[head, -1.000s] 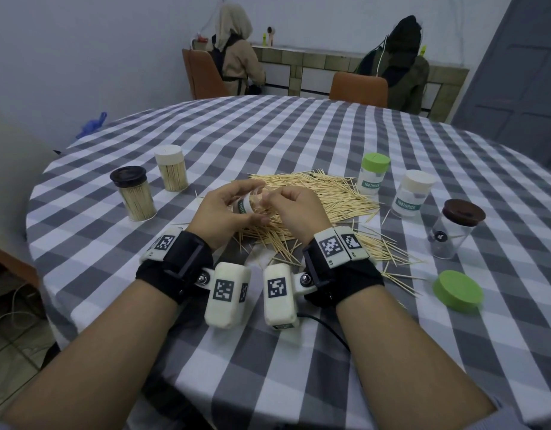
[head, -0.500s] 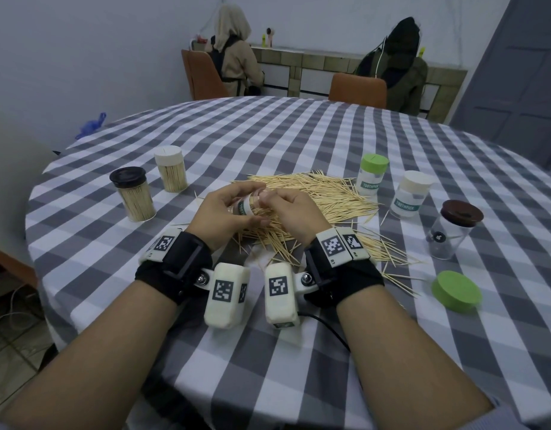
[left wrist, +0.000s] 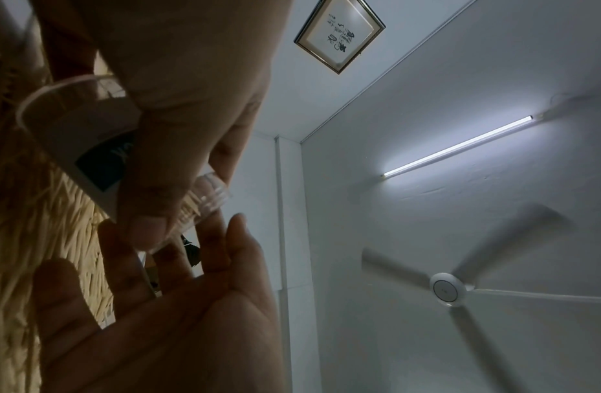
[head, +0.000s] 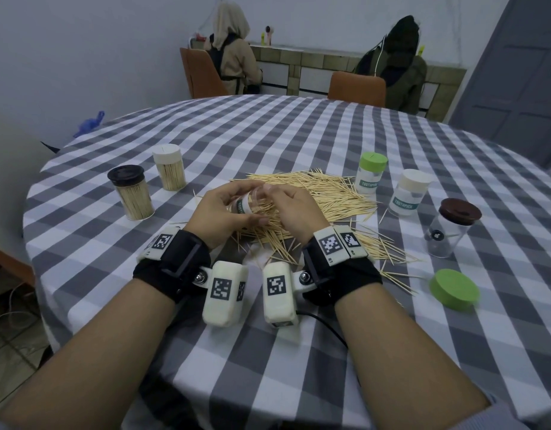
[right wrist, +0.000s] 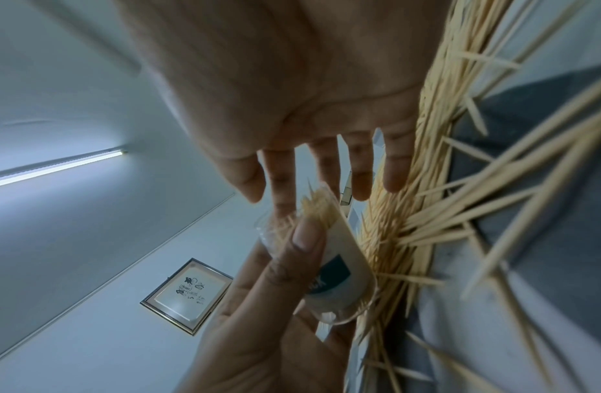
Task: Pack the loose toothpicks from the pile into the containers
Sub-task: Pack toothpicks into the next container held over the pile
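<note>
Left hand (head: pixel 219 212) is wrapped around a small clear jar (head: pixel 247 203), thumb and fingers curled on its labelled side, holding it tipped over just above the near edge of the toothpick pile (head: pixel 317 200). From the right wrist cam you can see the jar's mouth is already stuffed with toothpicks (right wrist: pixel 312 210) poking out. Right hand (head: pixel 294 209) sits right at that mouth with its fingers (right wrist: pixel 325 164) mostly straight and a bit spread, tips against the toothpick ends; it isn't gripping anything as far as the views show. The pile spreads over the checked table (head: pixel 299 135) behind and to the right of both hands, with strays trailing toward the near right. A loose green lid (head: pixel 454 289) lies on that side, near a brown-lidded jar (head: pixel 451 231) that looks almost empty. Further back are a white-capped jar (head: pixel 409 192) and a green-capped jar (head: pixel 371 172). Over on the left stand two full ones, a black-lidded jar (head: pixel 132 192) and a cream-capped jar (head: pixel 169 166), well apart from the pile.
</note>
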